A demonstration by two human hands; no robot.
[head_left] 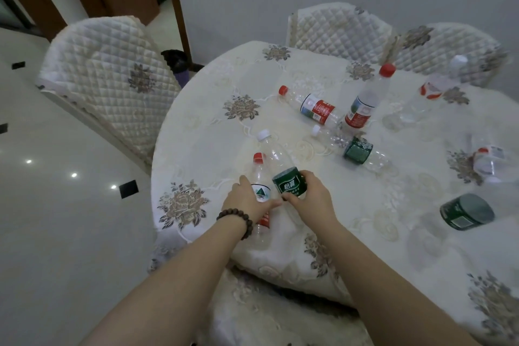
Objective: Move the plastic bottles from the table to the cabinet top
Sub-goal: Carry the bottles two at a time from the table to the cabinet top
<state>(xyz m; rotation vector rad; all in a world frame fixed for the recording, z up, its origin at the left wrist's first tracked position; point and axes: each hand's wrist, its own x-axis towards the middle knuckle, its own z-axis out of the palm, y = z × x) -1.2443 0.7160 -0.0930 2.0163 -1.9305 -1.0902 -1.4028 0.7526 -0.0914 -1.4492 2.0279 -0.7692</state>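
Note:
Two clear plastic bottles stand close together near the table's front left edge. My left hand (247, 199) grips the red-capped bottle (259, 174) at its white label. My right hand (311, 196) grips the white-capped bottle with the green label (289, 181). Farther back lie a red-labelled bottle (314, 107) and a green-labelled bottle (356, 150), with a red-capped bottle (365, 101) upright between them. Several more bottles are at the right: a clear one (421, 101), another (488, 161), and a green-labelled one (466, 211). The cabinet is out of view.
The round table (213, 149) wears a cream embroidered cloth. Quilted chairs stand at the left (106, 73), at the back (339, 28) and back right (449, 50); a cushioned seat (266, 317) is under my arms. Glossy floor (56, 205) lies left, a doorway beyond.

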